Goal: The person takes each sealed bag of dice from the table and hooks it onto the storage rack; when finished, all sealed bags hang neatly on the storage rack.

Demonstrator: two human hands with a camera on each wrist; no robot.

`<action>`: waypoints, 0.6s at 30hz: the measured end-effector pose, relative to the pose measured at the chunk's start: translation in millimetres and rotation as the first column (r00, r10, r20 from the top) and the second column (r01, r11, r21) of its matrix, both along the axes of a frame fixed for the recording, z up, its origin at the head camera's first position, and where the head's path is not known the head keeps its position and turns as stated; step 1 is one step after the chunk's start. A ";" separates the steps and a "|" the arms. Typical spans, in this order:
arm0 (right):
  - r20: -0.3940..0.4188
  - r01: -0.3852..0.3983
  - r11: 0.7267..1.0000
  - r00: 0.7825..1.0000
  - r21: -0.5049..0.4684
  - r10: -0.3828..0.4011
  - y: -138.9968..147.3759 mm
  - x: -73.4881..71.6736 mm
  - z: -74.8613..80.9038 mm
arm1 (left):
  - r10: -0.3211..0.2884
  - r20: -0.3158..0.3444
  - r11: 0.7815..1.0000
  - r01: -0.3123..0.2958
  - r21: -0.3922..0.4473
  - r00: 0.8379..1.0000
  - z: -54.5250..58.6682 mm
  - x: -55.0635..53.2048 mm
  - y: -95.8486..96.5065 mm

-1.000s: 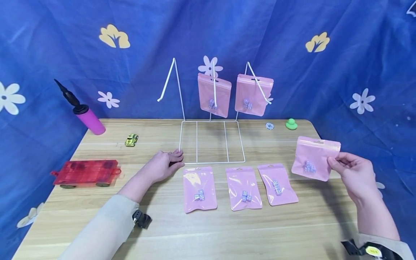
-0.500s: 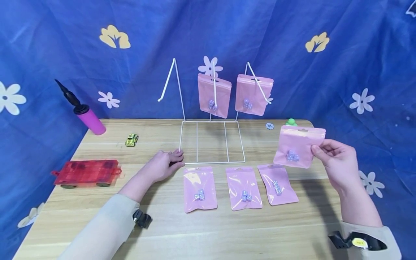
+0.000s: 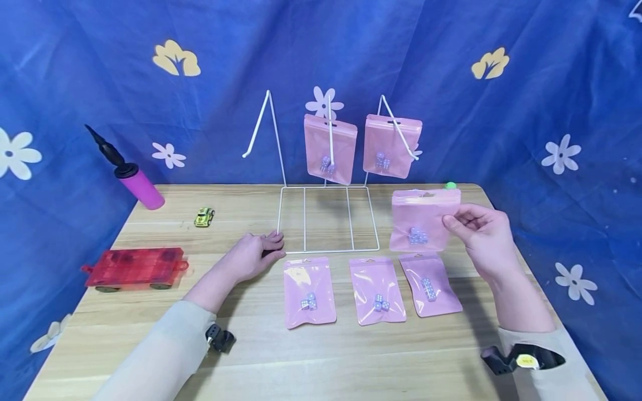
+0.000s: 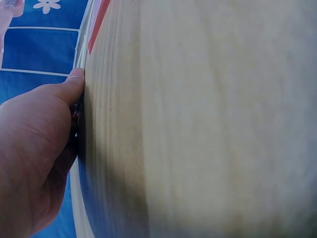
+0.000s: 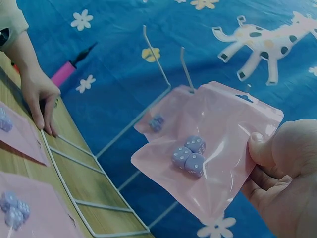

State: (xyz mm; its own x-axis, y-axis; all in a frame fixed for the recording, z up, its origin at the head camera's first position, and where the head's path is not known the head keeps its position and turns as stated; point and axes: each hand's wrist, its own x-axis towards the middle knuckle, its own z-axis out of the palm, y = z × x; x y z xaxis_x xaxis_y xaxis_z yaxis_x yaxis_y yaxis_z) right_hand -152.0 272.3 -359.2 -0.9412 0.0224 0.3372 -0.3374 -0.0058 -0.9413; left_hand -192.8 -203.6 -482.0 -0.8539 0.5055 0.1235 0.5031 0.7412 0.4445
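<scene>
My right hand (image 3: 481, 236) pinches the side edge of a pink zip bag (image 3: 421, 217), raised over the table at the right of the rack. Three lilac dice (image 5: 189, 157) show through that bag in the right wrist view. With fingers and thumb, my left hand (image 3: 251, 256) holds the front left corner of a white wire display rack (image 3: 341, 251). From the rack's middle hook hangs a pink bag (image 3: 317, 145), and another bag (image 3: 378, 136) hangs on the right hook. The left hook (image 3: 257, 124) carries nothing.
Three pink dice bags lie flat before the rack: left bag (image 3: 310, 289), middle bag (image 3: 376, 287) and right bag (image 3: 428, 301). Leftward are a red toy wagon (image 3: 137, 269), toy car (image 3: 204, 217) and magenta hand pump (image 3: 142, 189). A green duck (image 3: 450, 185) is partly hidden behind the raised bag.
My right hand has carried the pink bag leftward toward the rack, so it now overlaps the duck and the right flat bag's top. My left hand has stayed at the rack's corner.
</scene>
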 end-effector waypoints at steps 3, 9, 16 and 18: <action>-0.006 -0.011 1.000 1.000 0.010 0.011 -10.8 -1.8 2.2 | 0.000 0.003 1.000 0.000 0.000 1.000 0.3 -0.1 0.6; -0.018 -0.054 0.998 0.998 0.017 0.054 -32.2 -5.4 4.1 | 0.000 0.008 1.000 0.000 0.000 1.000 0.5 -0.1 0.6; -0.035 -0.125 0.991 0.991 0.040 0.127 -56.1 -8.3 6.7 | -0.001 0.003 1.000 0.001 0.012 1.000 0.6 0.2 0.2; -0.023 -0.146 0.989 0.989 0.039 0.147 -62.7 -8.4 7.9 | -0.002 0.004 1.000 0.002 0.016 1.000 0.3 0.1 0.0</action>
